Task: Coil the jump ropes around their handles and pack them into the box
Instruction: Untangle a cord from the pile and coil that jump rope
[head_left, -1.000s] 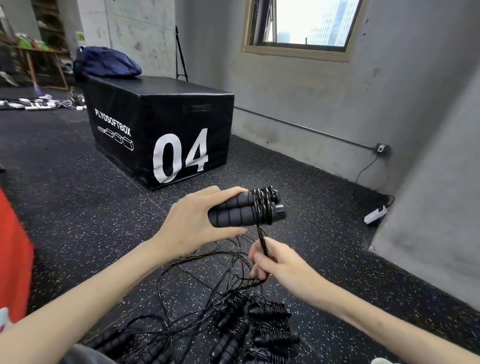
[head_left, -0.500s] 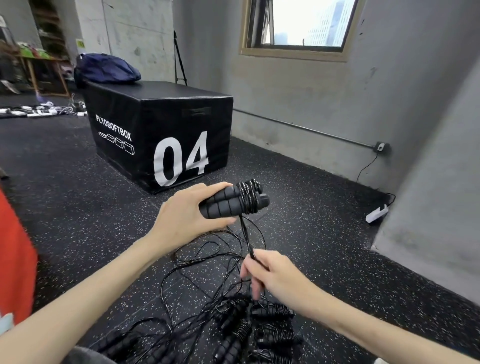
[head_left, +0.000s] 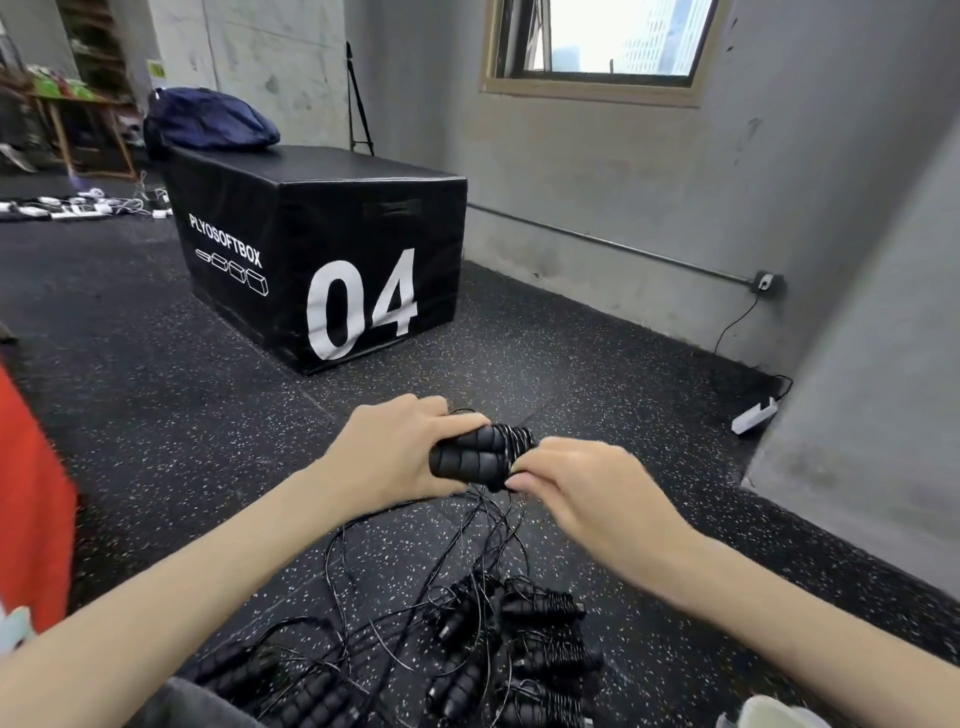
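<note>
Closing in: R hand (head_left: 587, 493) now up at handles (head_left: 470, 457), earlier lower.

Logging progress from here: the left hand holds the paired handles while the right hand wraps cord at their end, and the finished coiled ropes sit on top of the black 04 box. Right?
Not quite. In the head view the finished coiled ropes lie on the floor just in front of the person, not on the black 04 box. The rest holds: the left hand holds the paired handles while the right hand wraps cord at their end.

A bag (head_left: 208, 120) lies on the plyo box (head_left: 332, 218); coiled ropes (head_left: 540, 654) lie on the floor (head_left: 156, 415) before it.
</note>
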